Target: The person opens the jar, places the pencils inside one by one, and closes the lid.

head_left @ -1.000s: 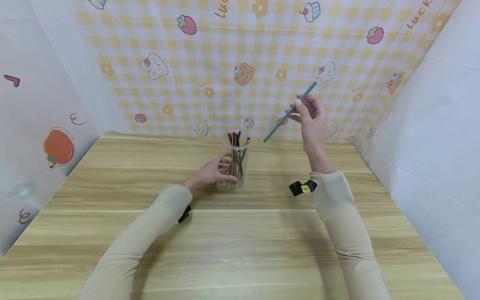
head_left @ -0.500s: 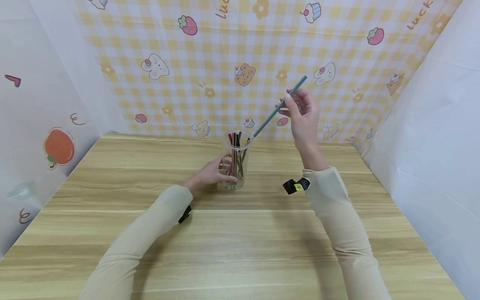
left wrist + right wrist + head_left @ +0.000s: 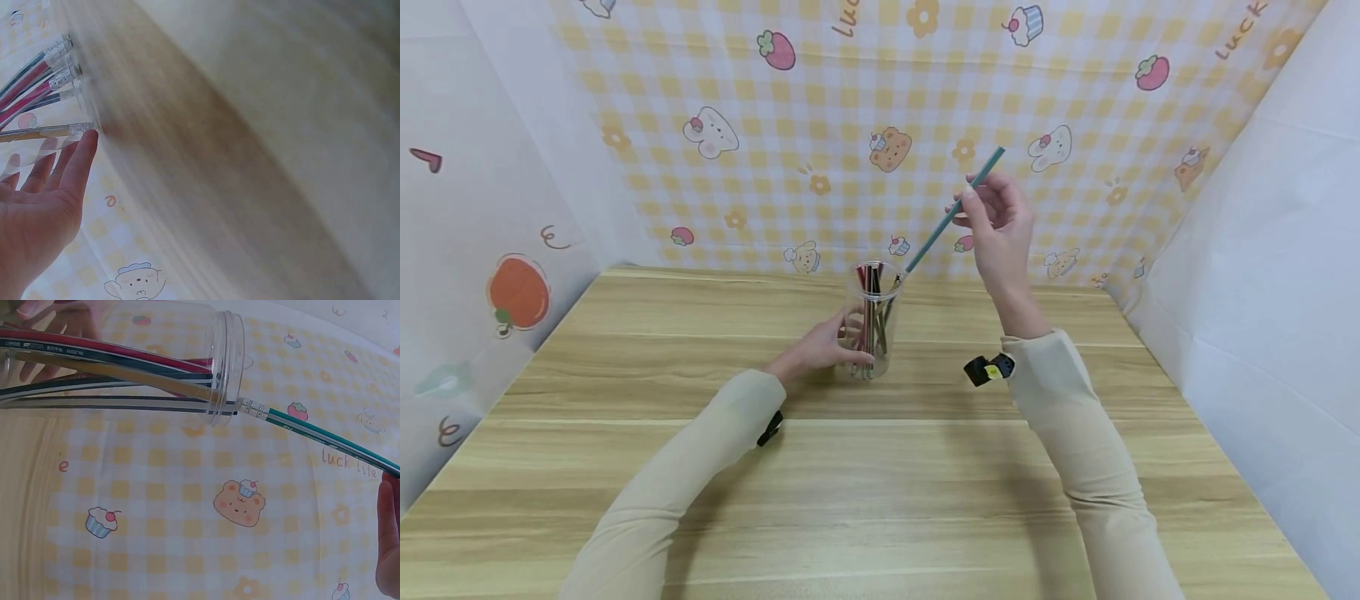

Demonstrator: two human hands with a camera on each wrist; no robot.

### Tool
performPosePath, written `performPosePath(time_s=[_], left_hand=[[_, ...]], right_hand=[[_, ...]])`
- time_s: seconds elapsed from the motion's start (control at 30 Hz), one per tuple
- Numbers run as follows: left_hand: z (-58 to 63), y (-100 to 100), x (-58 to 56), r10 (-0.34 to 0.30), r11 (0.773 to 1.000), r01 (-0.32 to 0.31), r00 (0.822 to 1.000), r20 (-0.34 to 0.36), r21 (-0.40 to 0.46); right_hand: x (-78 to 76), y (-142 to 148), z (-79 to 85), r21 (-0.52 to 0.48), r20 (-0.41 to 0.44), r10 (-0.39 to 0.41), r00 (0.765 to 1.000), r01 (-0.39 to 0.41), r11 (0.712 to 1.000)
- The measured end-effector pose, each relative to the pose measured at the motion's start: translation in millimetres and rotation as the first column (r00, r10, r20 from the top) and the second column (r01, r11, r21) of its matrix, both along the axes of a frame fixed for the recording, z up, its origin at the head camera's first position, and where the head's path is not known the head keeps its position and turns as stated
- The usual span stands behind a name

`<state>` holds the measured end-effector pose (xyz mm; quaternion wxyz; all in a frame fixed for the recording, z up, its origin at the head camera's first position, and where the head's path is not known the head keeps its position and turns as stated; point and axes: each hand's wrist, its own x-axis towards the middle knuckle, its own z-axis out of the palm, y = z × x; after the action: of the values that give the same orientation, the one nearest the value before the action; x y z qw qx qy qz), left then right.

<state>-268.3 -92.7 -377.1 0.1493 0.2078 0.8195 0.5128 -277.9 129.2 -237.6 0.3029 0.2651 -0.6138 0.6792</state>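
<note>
A clear plastic cup (image 3: 875,295) stands upright on the table, gripped low on its left side by my left hand (image 3: 822,343), thumb in front and fingers behind. Inside it lean several pencils (image 3: 119,370), red, dark striped and one tan, their eraser ends at the bottom in the left wrist view. With thumb and fingertips, my right hand (image 3: 1002,237) pinches a green pencil (image 3: 942,223) near its upper end. That pencil slants down to the left. Its clear-and-silver eraser end (image 3: 254,408) overlaps the cup's rim in the right wrist view.
The wood-grain table (image 3: 865,500) runs back to a yellow checked cloth (image 3: 790,108) with cartoon prints. White sheets close off the left (image 3: 467,200) and right (image 3: 1262,275) sides. A small black camera (image 3: 988,369) sits on the right wrist.
My right hand has moved left with the green pencil, bringing its lower end from the air beside the cup to the rim. The left hand and cup have stayed put.
</note>
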Motion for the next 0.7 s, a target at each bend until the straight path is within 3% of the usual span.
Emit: performPosePath(time_s=[0.1, 0.33, 0.53, 0.7], left_hand=[[-1.5, 0.0, -1.2, 0.000, 1.000, 0.000, 1.000, 0.002, 0.002], [-29.9, -0.8, -20.3, 0.023, 1.000, -0.023, 0.999, -0.029, 0.001], [-29.6, -1.4, -20.1, 0.023, 1.000, -0.023, 1.000, -0.020, -0.003], [-29.9, -0.8, -20.1, 0.014, 1.000, -0.014, 1.000, -0.014, 0.008]], right_hand=[[5.5, -3.9, 2.7, -0.004, -0.002, -0.004, 1.000, 0.004, 1.000], [18.7, -11.3, 8.8, -0.012, 0.030, 0.000, 1.000, 0.000, 1.000], [15.6, -15.8, 5.4, 0.044, 0.011, 0.003, 1.000, -0.004, 0.999], [13.4, -21.5, 1.6, 0.159, 0.008, -0.010, 1.000, 0.009, 0.987]])
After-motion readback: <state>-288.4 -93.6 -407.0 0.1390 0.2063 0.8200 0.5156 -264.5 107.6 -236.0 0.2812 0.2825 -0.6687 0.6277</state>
